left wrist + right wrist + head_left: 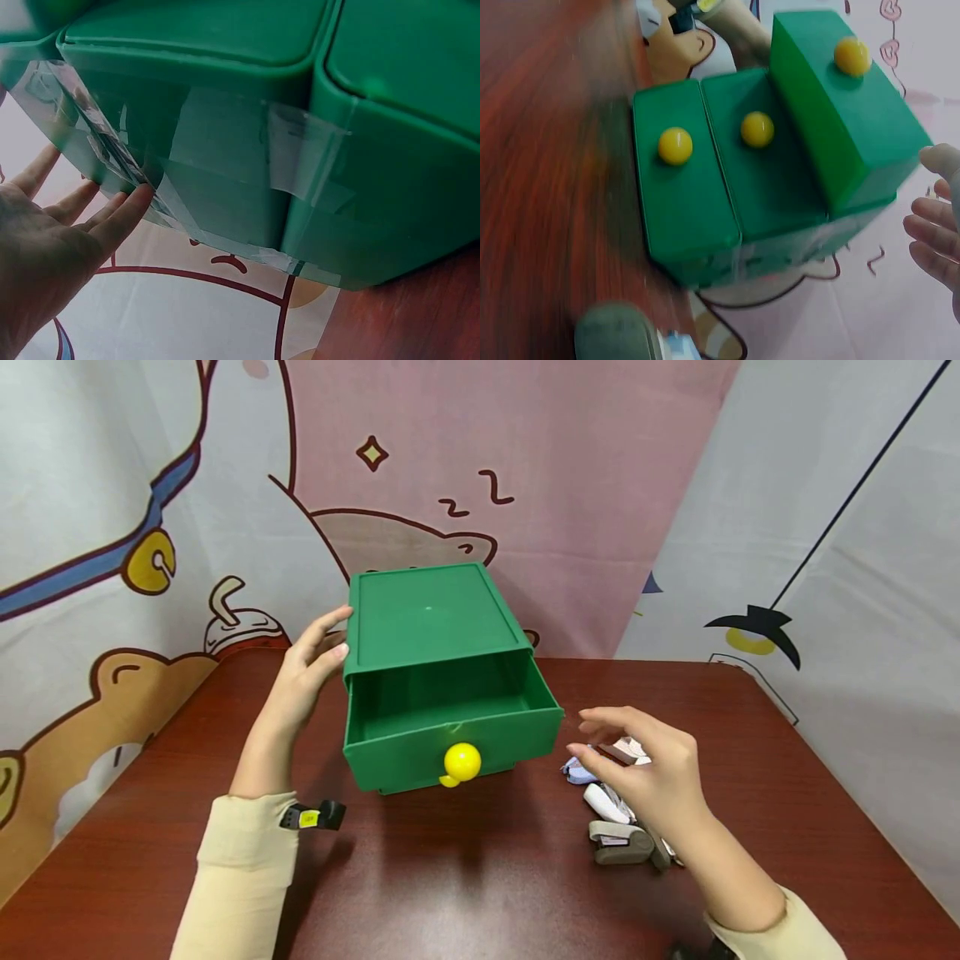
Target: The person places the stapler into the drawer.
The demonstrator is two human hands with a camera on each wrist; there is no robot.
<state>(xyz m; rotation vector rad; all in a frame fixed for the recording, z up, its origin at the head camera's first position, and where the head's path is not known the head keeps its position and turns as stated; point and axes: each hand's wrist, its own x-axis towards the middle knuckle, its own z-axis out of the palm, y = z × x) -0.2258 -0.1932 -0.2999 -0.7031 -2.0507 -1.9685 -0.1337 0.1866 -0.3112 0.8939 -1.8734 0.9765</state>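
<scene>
A green drawer cabinet stands on the table, with its top drawer pulled out and no contents visible inside. Yellow round knobs sit on the three drawer fronts, including the lowest knob. My left hand rests straight fingers against the cabinet's left side, where the left wrist view shows clear tape. Just right of the open drawer's front corner, my right hand hovers with bent, parted fingers and nothing between them. Below and behind it lies a grey stapler.
More small stapler-like items, among them a white one and a blue one, cluster right of the cabinet, partly hidden by my right hand. The reddish-brown table meets a printed cartoon curtain at the back.
</scene>
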